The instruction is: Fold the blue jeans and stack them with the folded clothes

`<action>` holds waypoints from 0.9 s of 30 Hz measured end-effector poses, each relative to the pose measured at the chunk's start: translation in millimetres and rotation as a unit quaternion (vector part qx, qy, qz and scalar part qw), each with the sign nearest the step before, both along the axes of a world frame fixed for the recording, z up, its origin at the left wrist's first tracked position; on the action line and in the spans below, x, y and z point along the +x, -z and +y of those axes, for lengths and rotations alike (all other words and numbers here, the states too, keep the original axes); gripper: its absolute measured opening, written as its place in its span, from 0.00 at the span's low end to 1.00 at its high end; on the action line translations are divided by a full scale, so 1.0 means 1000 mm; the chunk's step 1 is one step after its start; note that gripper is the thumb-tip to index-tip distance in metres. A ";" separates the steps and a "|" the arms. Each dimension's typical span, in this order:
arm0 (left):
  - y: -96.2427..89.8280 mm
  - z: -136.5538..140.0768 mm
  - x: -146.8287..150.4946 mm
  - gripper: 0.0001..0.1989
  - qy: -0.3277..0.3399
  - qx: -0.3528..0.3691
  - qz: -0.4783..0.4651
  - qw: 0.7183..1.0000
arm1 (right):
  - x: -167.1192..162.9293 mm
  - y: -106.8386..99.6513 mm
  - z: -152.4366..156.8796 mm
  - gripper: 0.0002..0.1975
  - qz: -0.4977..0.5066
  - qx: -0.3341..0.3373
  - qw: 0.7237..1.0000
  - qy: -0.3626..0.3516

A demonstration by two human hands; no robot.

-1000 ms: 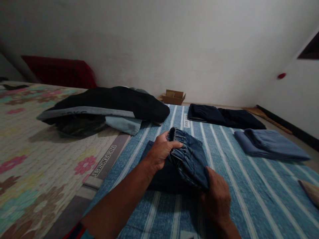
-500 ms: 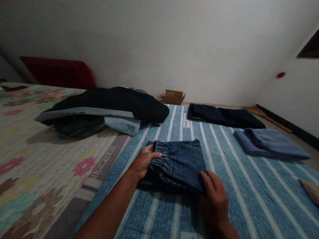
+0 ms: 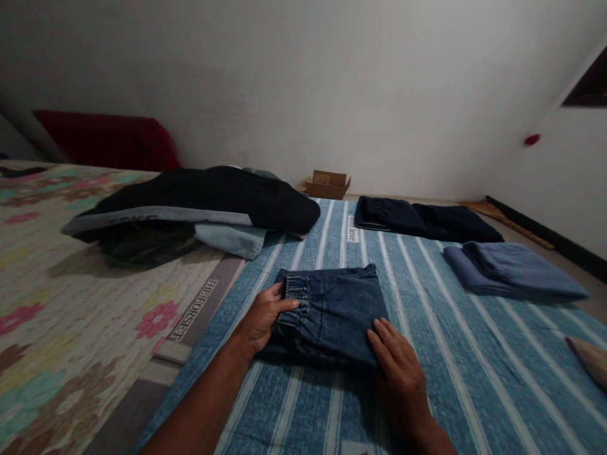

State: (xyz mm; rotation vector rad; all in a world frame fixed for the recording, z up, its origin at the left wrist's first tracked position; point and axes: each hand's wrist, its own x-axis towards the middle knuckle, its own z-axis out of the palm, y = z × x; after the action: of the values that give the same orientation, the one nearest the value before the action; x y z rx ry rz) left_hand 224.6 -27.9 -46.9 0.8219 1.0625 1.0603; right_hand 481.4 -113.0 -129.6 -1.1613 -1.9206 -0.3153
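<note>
One hand, the left hand [image 3: 263,316], pinches the waistband [image 3: 296,292] of the folded jeans [image 3: 348,311] under its thumb, while the right hand [image 3: 398,361] rests on their opposite edge, fingers nearly together. Beneath the jeans is a striped sheet [image 3: 434,351]; black clothing [image 3: 227,197] lies beyond them to the left. A sideways tug at the waistband could pull the top layer askew.

I've got dark blue jeans [image 3: 346,316] here, white stripes running down the blue sheet [image 3: 478,373], and look, pink, yellow, teal and brown flowers all over the cream quilt [image 3: 109,291]! A grey band, too, on the black garment [image 3: 227,194].
</note>
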 end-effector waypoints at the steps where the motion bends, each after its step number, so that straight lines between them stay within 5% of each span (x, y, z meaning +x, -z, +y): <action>1: 0.001 0.000 0.000 0.24 0.000 0.006 -0.004 1.000 | 0.000 0.001 0.000 0.29 0.000 0.003 1.000 -0.001; 5: -0.002 -0.001 0.000 0.25 0.005 0.047 -0.028 0.999 | 0.002 0.002 0.000 0.26 -0.009 0.009 1.000 -0.007; 27: 0.009 -0.008 -0.004 0.26 -0.007 0.011 -0.043 0.999 | 0.003 -0.001 -0.001 0.23 -0.023 0.012 1.000 -0.012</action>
State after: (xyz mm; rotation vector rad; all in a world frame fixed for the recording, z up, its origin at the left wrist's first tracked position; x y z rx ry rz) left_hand 220.4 -35.8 -56.3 0.7809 0.9874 1.1111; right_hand 484.4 -114.0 -128.3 -1.1226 -1.9635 -0.3541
